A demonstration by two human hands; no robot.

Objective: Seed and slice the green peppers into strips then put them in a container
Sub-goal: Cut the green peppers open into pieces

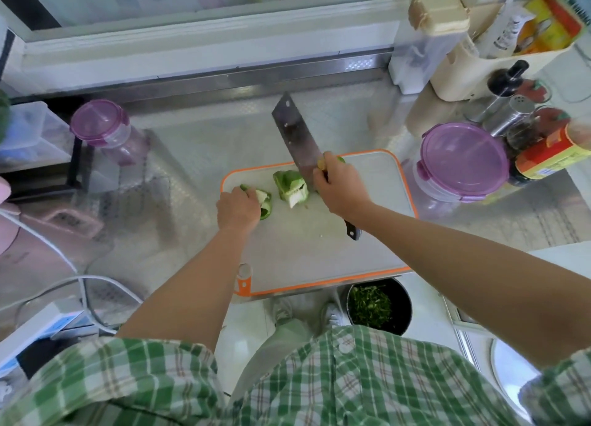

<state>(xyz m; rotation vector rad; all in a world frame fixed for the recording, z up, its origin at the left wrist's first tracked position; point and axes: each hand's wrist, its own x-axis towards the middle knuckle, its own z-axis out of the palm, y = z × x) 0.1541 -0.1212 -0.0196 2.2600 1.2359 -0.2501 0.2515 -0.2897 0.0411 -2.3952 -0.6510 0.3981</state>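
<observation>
Early days: left hand holds one pepper chunk, right hand grips the cleaver. Second chunk unseeded on the cutting board, no strips, container lidded.

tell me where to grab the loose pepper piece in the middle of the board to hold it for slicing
Probably pinch the loose pepper piece across its green walls at the far end, coming from the left: the cleaver blade lies along its right side, held by the right hand, and the white core sticks out at the near end.
</observation>
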